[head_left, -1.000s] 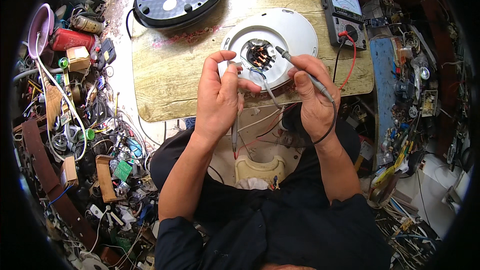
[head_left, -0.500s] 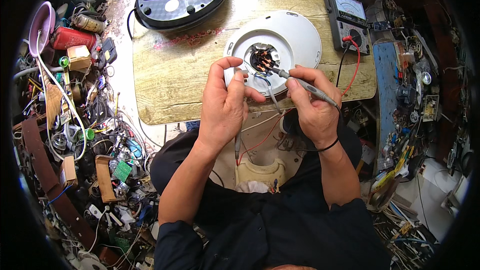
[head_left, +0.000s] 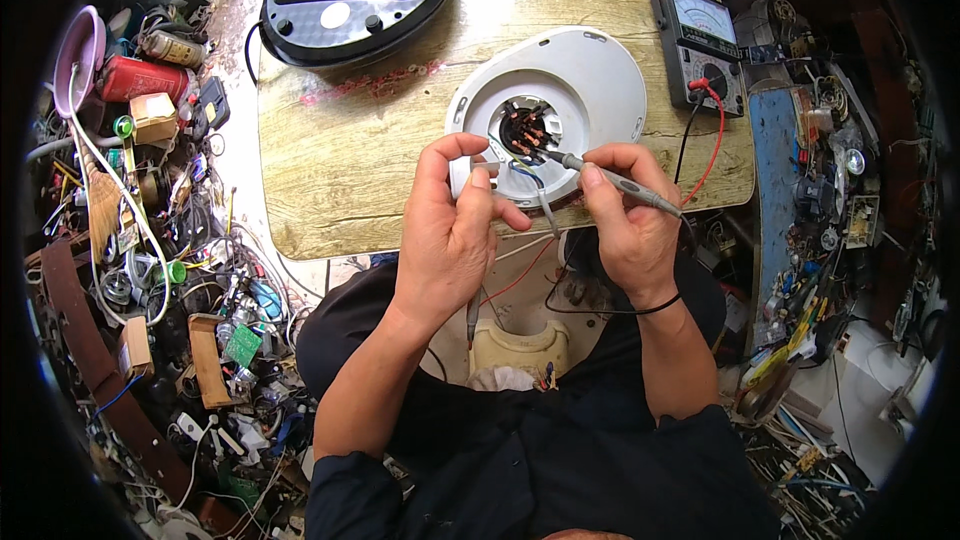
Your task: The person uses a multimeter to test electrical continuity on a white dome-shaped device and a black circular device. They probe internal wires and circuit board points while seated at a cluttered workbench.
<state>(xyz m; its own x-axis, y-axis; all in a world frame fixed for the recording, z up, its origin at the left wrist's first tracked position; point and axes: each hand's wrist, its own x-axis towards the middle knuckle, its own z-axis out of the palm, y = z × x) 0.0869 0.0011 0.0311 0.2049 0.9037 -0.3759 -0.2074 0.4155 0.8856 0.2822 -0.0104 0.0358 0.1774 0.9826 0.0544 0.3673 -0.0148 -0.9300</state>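
Note:
My right hand [head_left: 634,220] pinches a grey test probe [head_left: 628,186] with a black lead. Its tip reaches the copper-coloured contacts [head_left: 527,126] in the dark round opening of a white plastic base [head_left: 612,90], though whether it touches one I cannot tell. My left hand [head_left: 446,225] grips a small pale plug-like piece [head_left: 484,176] between thumb and forefinger, to the left of the opening. Below that hand hangs a second probe [head_left: 473,315] with a red lead; its upper end is hidden behind the hand. A grey cable [head_left: 546,204] runs from the base over the table's near edge.
An analogue multimeter [head_left: 705,45] with red and black leads lies at the table's right. At the back left sits a black oval appliance base [head_left: 390,0], underside up. Cluttered heaps of wires and parts flank the wooden table [head_left: 340,160].
The white base has shifted slightly toward me. My right hand's probe tip has moved a little nearer to me. The black lead now loops further left; my left hand keeps its grip.

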